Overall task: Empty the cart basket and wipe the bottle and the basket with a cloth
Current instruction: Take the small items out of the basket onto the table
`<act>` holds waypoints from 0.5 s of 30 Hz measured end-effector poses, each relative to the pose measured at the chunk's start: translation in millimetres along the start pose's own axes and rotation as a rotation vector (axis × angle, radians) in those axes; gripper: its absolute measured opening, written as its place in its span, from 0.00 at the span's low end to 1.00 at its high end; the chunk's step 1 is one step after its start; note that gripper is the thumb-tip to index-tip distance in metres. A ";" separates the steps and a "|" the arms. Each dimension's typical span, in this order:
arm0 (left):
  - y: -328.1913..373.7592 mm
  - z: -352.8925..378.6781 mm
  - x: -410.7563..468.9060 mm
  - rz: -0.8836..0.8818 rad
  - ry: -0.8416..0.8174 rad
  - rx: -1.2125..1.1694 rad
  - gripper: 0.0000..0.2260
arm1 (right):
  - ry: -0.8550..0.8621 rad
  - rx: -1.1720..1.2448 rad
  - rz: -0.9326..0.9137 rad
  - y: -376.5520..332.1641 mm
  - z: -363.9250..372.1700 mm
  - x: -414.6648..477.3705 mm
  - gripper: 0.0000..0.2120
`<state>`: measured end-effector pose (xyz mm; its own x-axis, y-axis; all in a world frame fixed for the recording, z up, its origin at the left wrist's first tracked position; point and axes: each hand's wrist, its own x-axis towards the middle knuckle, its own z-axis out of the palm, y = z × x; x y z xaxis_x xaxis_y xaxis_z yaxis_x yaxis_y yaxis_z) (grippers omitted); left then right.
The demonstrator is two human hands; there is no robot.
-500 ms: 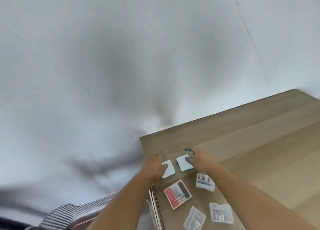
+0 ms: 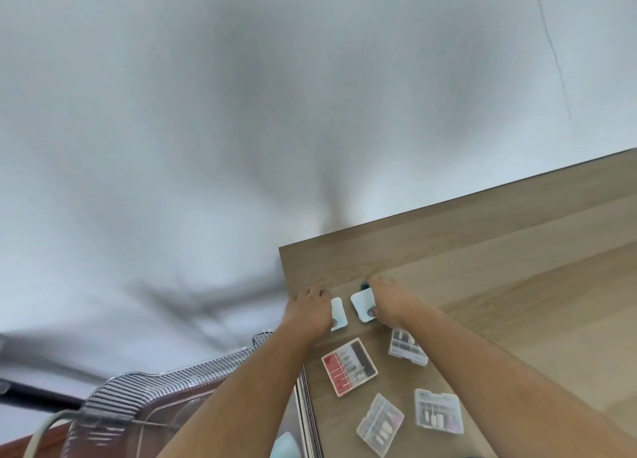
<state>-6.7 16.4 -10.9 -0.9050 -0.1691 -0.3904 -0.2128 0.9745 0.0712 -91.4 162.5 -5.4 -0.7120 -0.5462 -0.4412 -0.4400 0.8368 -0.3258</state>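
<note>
A clear ribbed plastic cart basket sits at the lower left, beside a wooden table. My left hand grips a small white flat case near the table's left corner. Just to its right, my right hand holds a second small white case, thumb on its near edge. Both cases lie low on the tabletop. No bottle or cloth shows in this view.
Several small plastic cases lie on the table below my hands: a red and black one, and three clear ones. A grey cable runs by the basket. A white wall fills the top.
Both hands have stayed on the two white cases at the table's corner. The cases have shifted slightly and now lie a little further apart.
</note>
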 end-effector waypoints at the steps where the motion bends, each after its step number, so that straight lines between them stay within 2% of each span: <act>1: 1.3 -0.5 0.1 -0.012 -0.019 -0.006 0.22 | -0.010 -0.010 0.015 -0.9 -0.1 0.5 0.23; 6: 10.5 0.8 -6.5 0.004 -0.072 -0.036 0.25 | -0.024 -0.046 0.102 -7.6 -3.7 -4.7 0.20; 8: 9.4 -1.2 -9.0 0.006 -0.070 -0.195 0.24 | 0.006 -0.016 0.080 -10.4 1.1 -7.2 0.20; 11: 2.3 -10.4 -18.1 0.011 -0.023 -0.509 0.20 | 0.056 0.187 0.086 -12.1 11.8 -13.6 0.17; 15: -21.6 -29.2 -47.3 0.009 0.126 -0.741 0.17 | 0.123 0.526 0.098 -18.7 5.6 -27.8 0.22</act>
<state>29.9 -0.9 32.9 -0.9336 -0.2207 -0.2823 -0.3575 0.6292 0.6902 -60.2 161.9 8.2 -0.8087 -0.4315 -0.3997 -0.0578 0.7345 -0.6761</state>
